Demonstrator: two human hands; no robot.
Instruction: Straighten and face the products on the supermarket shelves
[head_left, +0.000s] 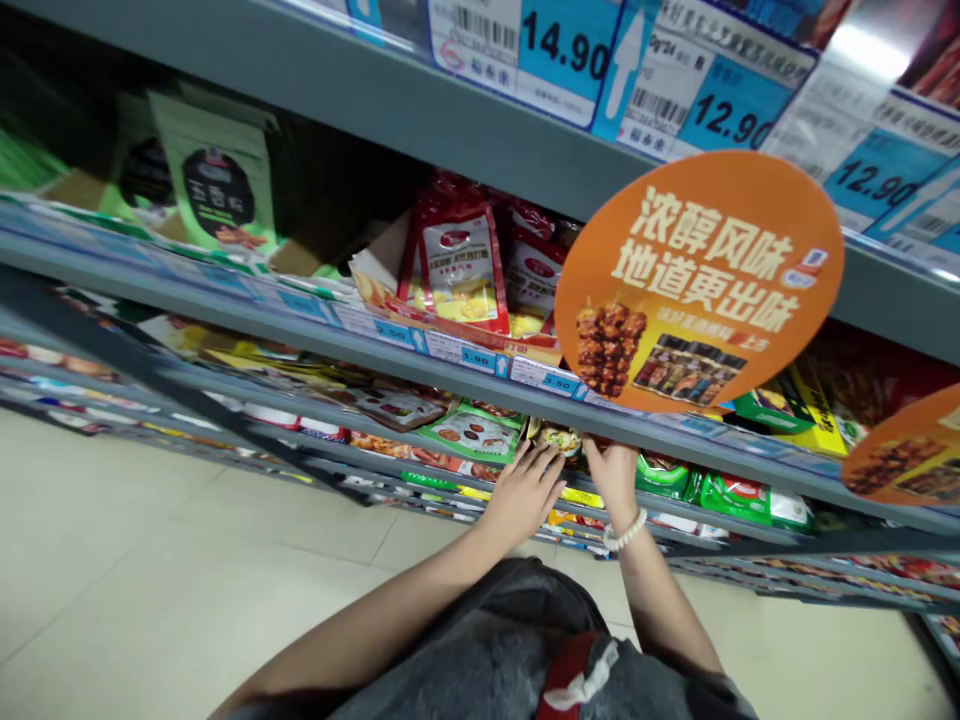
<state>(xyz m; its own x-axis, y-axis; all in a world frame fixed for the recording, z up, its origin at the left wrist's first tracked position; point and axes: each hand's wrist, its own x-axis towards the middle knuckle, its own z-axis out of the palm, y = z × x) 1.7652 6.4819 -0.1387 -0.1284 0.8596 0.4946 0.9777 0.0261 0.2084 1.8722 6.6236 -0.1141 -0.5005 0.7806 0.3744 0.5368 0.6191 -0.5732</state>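
My left hand [527, 488] lies with its fingers stretched out at the front of a lower shelf, touching a packet with a food picture [561, 440]. On that packet's other side is my right hand [611, 475], a white beaded bracelet [625, 530] round its wrist. Its fingers reach in under the shelf above, so I cannot see whether they hold anything. A pale green packet [472, 432] lies just left of my left hand. Green packets [664, 474] sit to the right of my right hand.
Above my hands, a shelf carries red and white packets [465, 270] in a cardboard box and a green pouch [217, 175]. A round orange sign [701, 280] juts out from its edge. Dark slanted bars [187, 400] cross the shelf front. Pale floor tiles [187, 550] lie below.
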